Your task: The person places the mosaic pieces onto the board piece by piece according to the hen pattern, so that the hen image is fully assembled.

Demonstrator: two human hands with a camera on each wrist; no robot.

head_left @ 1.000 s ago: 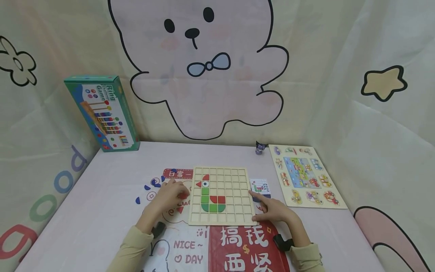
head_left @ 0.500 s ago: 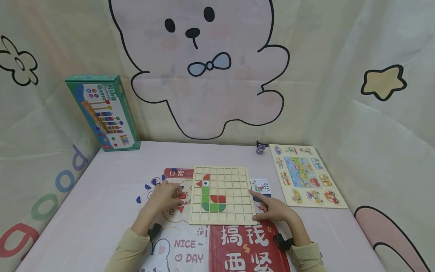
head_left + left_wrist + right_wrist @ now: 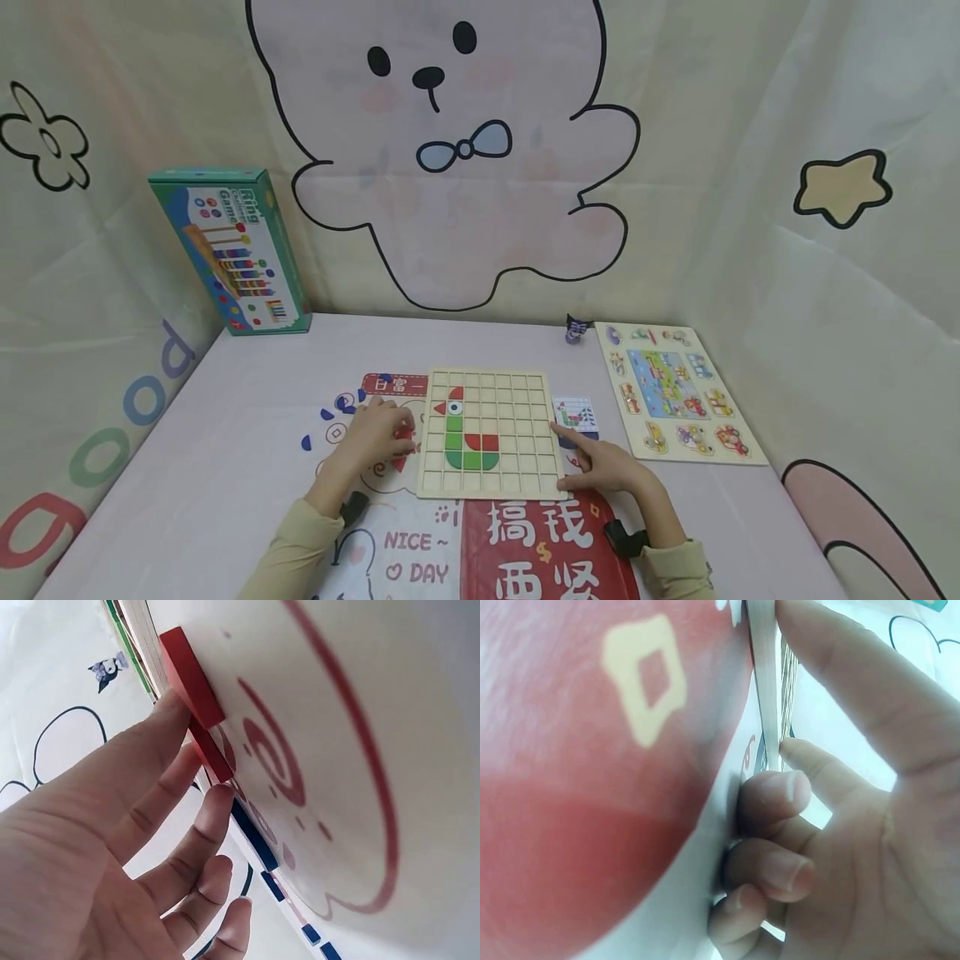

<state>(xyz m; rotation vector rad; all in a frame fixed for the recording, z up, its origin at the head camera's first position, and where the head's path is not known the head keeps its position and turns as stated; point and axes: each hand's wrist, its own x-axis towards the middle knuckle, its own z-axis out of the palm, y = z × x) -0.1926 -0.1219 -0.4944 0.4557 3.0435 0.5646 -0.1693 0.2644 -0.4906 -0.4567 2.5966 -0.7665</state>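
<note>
A pale wooden grid board (image 3: 525, 471) lies in the middle of the table, with green and red pieces (image 3: 454, 433) and an eye tile set in it as a bird shape. Left of the board, my left hand (image 3: 373, 435) reaches in over loose pieces with its fingers loosely bent. In the left wrist view the thumb and index fingertip are right at two red blocks (image 3: 193, 679). My right hand (image 3: 609, 465) rests by the board's right edge, its extended index finger and thumb touching that edge. Its other fingers are curled beneath, as the right wrist view shows.
Several dark blue pieces (image 3: 327, 414) lie beyond the left hand. A small picture card (image 3: 575, 412) sits right of the board. Farther right is an animal puzzle board (image 3: 637, 429); a figurine (image 3: 575, 330) and a green box (image 3: 255, 250) stand at the back. A printed mat (image 3: 416, 542) lies underneath.
The left hand has drawn back a little to the left, then returned toward the board among the red pieces. The right hand keeps its place; the board's pieces look the same.
</note>
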